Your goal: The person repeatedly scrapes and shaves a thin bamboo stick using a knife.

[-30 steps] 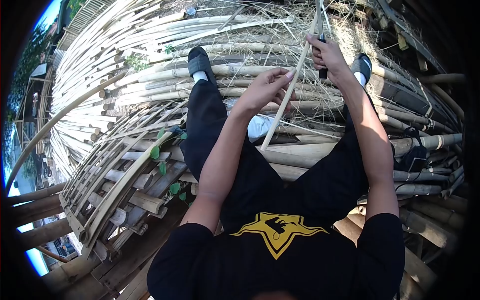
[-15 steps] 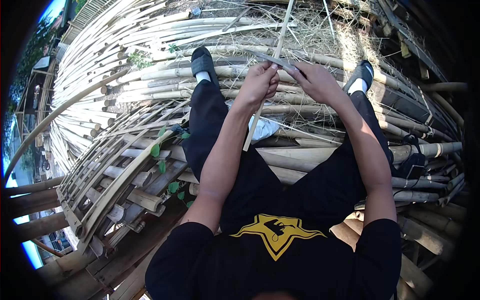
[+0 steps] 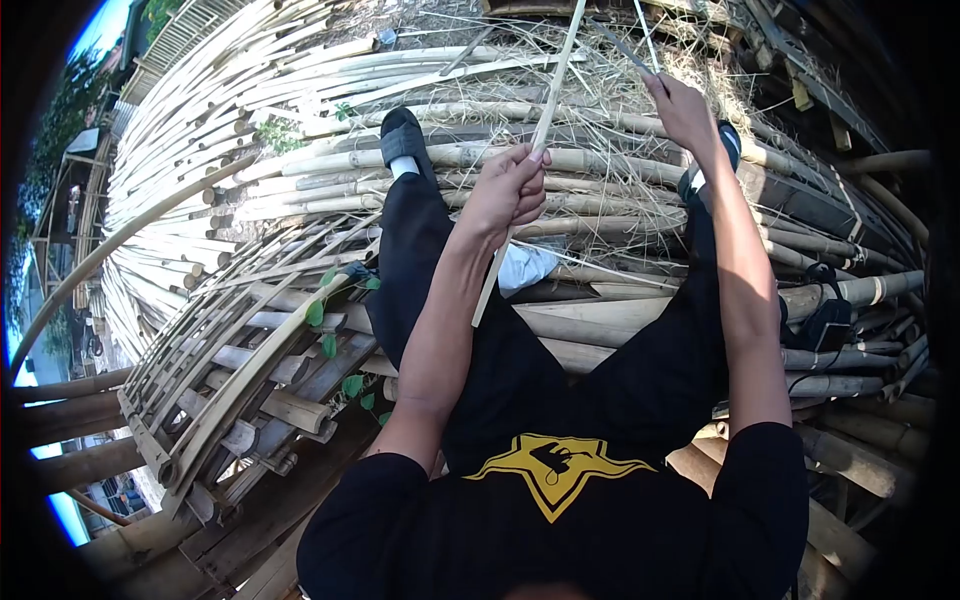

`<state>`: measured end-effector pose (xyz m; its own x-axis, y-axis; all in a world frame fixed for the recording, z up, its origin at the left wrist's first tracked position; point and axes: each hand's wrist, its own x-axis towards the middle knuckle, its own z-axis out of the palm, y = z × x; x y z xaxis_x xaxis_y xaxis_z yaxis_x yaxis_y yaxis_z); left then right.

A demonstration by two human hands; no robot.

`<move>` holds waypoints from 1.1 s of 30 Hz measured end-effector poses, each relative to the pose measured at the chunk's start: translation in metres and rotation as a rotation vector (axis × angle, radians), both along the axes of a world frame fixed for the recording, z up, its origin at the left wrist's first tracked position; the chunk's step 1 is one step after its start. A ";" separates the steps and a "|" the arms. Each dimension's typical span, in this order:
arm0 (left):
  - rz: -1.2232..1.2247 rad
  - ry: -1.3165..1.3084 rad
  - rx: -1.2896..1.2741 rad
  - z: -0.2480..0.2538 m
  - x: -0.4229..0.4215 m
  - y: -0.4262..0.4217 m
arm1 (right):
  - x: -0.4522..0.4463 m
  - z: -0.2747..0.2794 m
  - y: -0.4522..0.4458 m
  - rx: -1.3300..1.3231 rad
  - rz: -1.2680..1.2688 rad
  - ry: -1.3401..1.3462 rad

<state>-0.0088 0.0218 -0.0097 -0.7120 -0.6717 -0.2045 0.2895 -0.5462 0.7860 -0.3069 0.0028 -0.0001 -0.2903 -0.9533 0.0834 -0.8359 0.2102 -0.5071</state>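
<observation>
My left hand (image 3: pixel 508 192) is closed round a long, thin bamboo strip (image 3: pixel 556 88). The strip slants from above my lap up past the top edge of the view. Farther right and forward, my right hand (image 3: pixel 684 112) grips a knife (image 3: pixel 625 48), its blade pointing up and left, apart from the strip. The knife's handle is mostly hidden inside my fingers.
Bamboo poles (image 3: pixel 330 170) lie across the ground before me, strewn with pale shavings (image 3: pixel 610 150). A slatted bamboo frame (image 3: pixel 250 370) stands at my left. Between my legs lies a white plastic bag (image 3: pixel 526 268). A black pouch (image 3: pixel 828 322) sits at right.
My right hand with the knife has moved forward and right, off the bamboo strip. My left hand has shifted slightly down and left with the strip.
</observation>
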 end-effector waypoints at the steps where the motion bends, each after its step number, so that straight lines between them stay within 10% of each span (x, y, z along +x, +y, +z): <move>1: 0.005 -0.016 -0.017 0.004 0.002 0.004 | -0.020 0.010 0.001 -0.029 -0.113 0.114; 4: 0.024 -0.034 -0.046 0.008 0.000 -0.001 | -0.035 0.014 0.003 -0.369 -0.229 -0.055; 8: -0.032 -0.141 -0.134 0.005 -0.013 0.009 | 0.026 0.024 0.018 -0.053 -0.097 -0.843; 16: -0.212 -0.183 -0.195 0.002 -0.033 0.016 | 0.061 0.004 0.019 -0.043 -0.066 -1.122; 22: -0.094 -0.068 -0.099 -0.008 -0.037 0.010 | 0.079 -0.001 0.031 0.084 0.091 -1.031; 26: 0.027 -0.182 -0.152 -0.011 -0.033 0.004 | 0.073 -0.004 0.033 -0.052 0.349 -0.316; 33: 0.271 -0.396 -0.403 -0.026 -0.027 -0.005 | 0.082 0.000 0.042 0.104 0.493 -0.038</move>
